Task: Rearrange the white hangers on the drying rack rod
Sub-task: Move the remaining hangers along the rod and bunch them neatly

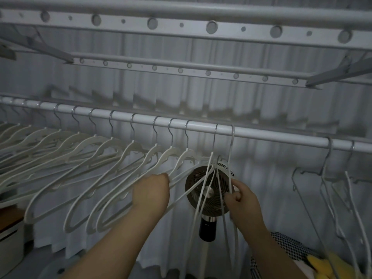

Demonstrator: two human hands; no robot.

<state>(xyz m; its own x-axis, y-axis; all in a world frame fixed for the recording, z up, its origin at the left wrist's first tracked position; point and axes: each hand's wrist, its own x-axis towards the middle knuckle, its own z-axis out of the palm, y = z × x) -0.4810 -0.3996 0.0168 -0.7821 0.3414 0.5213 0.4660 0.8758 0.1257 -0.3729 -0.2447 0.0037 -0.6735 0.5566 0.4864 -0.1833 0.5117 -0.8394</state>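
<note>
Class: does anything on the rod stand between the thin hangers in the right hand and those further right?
Nothing visible: the white rod is bare between the thin white wire hangers held by the right hand and the wire hangers further right.

home laundry corner | drying rack, curtain, fan

Drying rack rod: white, round, spans whole view. Thick white hangers: long row on left stretch, metal hooks over rod, fairly evenly spaced, bodies all tilted same way. Left hand grips arm of end one. Thin white hangers: two hooks close together mid-rod, wires hanging down, pinched by right hand. Further thin hangers far right, well apart.
</note>
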